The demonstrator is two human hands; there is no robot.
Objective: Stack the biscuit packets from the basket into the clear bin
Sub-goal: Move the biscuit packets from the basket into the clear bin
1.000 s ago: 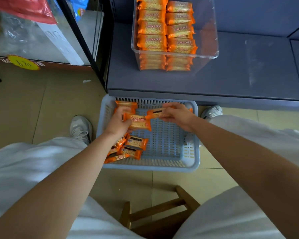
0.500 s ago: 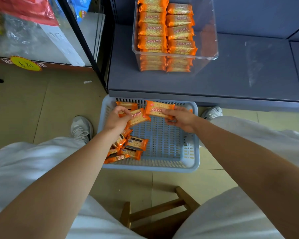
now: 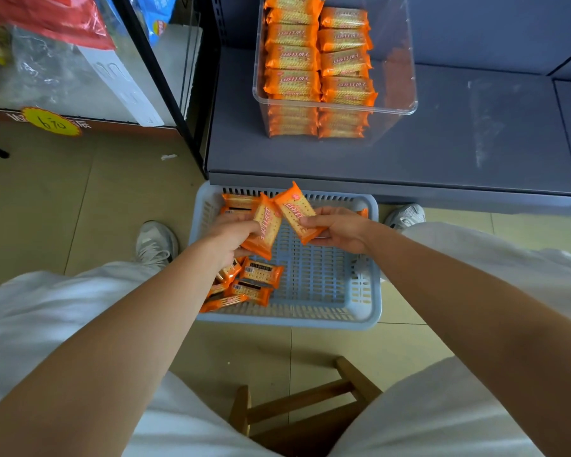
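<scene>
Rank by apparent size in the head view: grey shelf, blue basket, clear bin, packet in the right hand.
grey shelf
blue basket and clear bin: near alike, bin cut off at frame top
packet in the right hand

An orange biscuit packet (image 3: 265,225) is being gripped by the left hand (image 3: 231,235), and a second packet (image 3: 295,211) is being pinched by the right hand (image 3: 338,230), side by side above the pale blue basket (image 3: 363,311). Loose packets (image 3: 261,272) are being kept in the basket's left part. Two rows of stacked packets (image 3: 292,57) are being held in the clear bin (image 3: 406,61) on the grey shelf (image 3: 442,153).
</scene>
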